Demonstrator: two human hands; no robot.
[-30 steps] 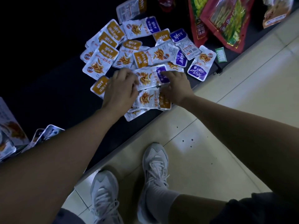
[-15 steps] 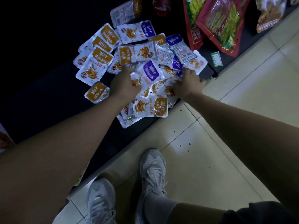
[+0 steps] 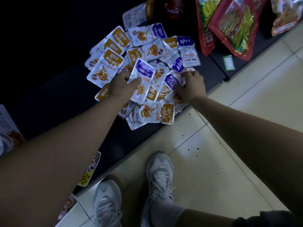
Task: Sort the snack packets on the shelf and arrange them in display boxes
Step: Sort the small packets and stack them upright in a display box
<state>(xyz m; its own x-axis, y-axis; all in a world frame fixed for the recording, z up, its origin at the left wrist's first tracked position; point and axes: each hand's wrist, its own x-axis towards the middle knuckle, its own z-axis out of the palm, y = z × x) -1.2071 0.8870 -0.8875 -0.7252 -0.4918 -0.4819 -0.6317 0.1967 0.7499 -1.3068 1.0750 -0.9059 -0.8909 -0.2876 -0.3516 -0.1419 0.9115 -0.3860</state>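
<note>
The heap of small packets (image 3: pixel 111 63) lies on the dark shelf (image 3: pixel 49 99), at twelve o'clock from the person. The left hand (image 3: pixel 120 86) pinches a purple-topped packet (image 3: pixel 143 76), tilted above the heap. At its three o'clock, the right hand (image 3: pixel 192 88) curls its fingers round a second purple packet (image 3: pixel 171 80). Big red bags (image 3: pixel 236 25) sit at two o'clock.

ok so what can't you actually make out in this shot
Head view:
- Lower layers of the packet pile: covered by top packets, the left hand and the right hand; no count.
- Right hand's fingers: tucked among packets, grip unclear.
- Red bags: cut off by the top edge.
- Back of the shelf: too dark.
- Box at left: cropped by the frame edge.
- Packet print: too small.
</note>
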